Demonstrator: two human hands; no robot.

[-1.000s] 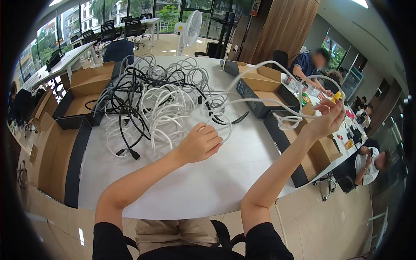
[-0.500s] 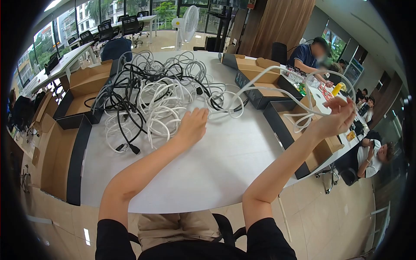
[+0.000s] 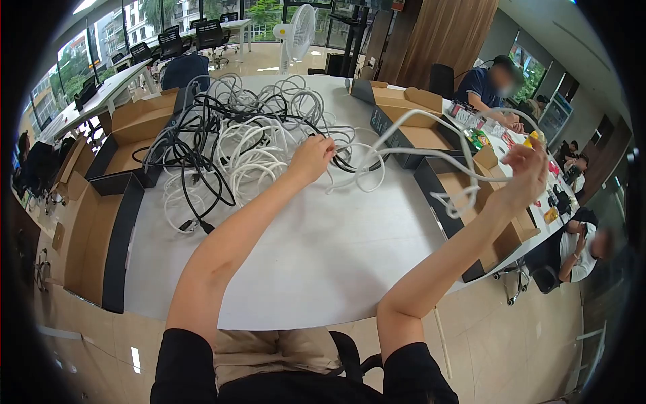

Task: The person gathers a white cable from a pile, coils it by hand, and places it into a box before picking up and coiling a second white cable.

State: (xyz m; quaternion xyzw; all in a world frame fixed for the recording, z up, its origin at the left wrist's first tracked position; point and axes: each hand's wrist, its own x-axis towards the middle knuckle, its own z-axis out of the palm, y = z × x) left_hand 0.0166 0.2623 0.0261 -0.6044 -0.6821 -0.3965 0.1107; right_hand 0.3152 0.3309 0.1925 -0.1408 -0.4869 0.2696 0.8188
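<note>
A tangled heap of white, grey and black cables (image 3: pixel 252 145) lies on the white table. At the heap's right edge is my left hand (image 3: pixel 311 160), its fingers curled together beside white and black cable strands; what they pinch is hidden. My right hand (image 3: pixel 526 174) is raised over the right side with its fingers closed on a white cable (image 3: pixel 431 153). Wide loops of this cable arch from the heap to the right hand, and a smaller loop dangles above an open box.
Open black-and-brown cardboard boxes line the left (image 3: pixel 91 246) and right (image 3: pixel 437 178) table edges. A co-worker (image 3: pixel 484 87) sits at the far right by packets and small items. Another person (image 3: pixel 582 249) sits at right. A white fan (image 3: pixel 299 34) stands behind the table.
My left hand has moved away from me and slightly right along the heap's edge. My right hand stays raised with the white cable, whose hanging loop has shifted slightly.
</note>
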